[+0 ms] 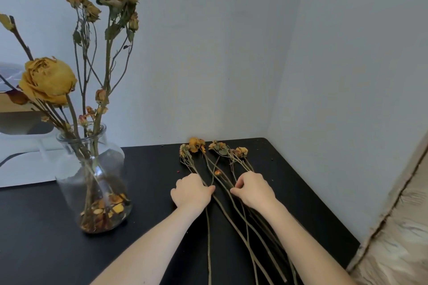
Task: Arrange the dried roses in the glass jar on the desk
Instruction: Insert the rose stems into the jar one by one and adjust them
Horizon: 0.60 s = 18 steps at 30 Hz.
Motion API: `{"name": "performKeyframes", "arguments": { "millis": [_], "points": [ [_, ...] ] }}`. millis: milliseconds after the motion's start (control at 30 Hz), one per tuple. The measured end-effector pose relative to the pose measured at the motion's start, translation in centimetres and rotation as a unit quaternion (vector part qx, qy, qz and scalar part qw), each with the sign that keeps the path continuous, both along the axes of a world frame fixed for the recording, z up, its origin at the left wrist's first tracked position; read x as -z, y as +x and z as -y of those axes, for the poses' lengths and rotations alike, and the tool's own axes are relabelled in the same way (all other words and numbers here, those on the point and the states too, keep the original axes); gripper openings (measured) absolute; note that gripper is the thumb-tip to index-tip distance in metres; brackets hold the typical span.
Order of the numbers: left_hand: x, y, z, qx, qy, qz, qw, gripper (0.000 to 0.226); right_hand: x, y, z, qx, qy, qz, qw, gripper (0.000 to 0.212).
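On the desk (46,227), the left hand (192,192) and right hand (252,190) each grip dried roses (195,143) by their stems, best lifted gently and fed upright into the glass jar (69,180).

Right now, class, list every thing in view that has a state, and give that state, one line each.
glass jar: upright on the desk, open-topped.
jar roses: standing, stems in the jar.
fallen petals: loose at the jar's bottom.
loose roses: lying flat on the desk, heads toward the wall.
left hand: fingers curled around a stem.
right hand: fingers pinching a stem.
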State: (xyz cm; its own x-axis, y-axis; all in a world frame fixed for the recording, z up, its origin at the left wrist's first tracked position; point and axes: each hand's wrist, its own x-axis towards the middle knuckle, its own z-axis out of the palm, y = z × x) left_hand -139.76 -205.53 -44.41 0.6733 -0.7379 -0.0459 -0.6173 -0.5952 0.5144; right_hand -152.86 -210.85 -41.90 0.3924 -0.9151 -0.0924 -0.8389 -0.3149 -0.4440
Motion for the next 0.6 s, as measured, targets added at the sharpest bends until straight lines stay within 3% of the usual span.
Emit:
{"name": "performKeyframes", "arguments": {
  "millis": [133, 333, 600],
  "points": [
    [-0.4, 0.3, 0.1, -0.025, -0.011, -0.081, 0.996, 0.026, 0.0, -0.2, 0.3, 0.003, -0.011, 0.012, 1.0, 0.019],
    [-0.5, 0.8, -0.1, -0.026, -0.029, -0.114, 0.993, 0.017, -0.5, -0.7, 0.7, 0.003, -0.038, 0.04, 0.998, 0.015],
    [-0.8, 1.3, -0.4, -0.028, -0.059, -0.167, 0.984, 0.021, -1.2, -0.9, 0.7, 0.008, -0.061, 0.079, 0.995, 0.007]
  ]
}}
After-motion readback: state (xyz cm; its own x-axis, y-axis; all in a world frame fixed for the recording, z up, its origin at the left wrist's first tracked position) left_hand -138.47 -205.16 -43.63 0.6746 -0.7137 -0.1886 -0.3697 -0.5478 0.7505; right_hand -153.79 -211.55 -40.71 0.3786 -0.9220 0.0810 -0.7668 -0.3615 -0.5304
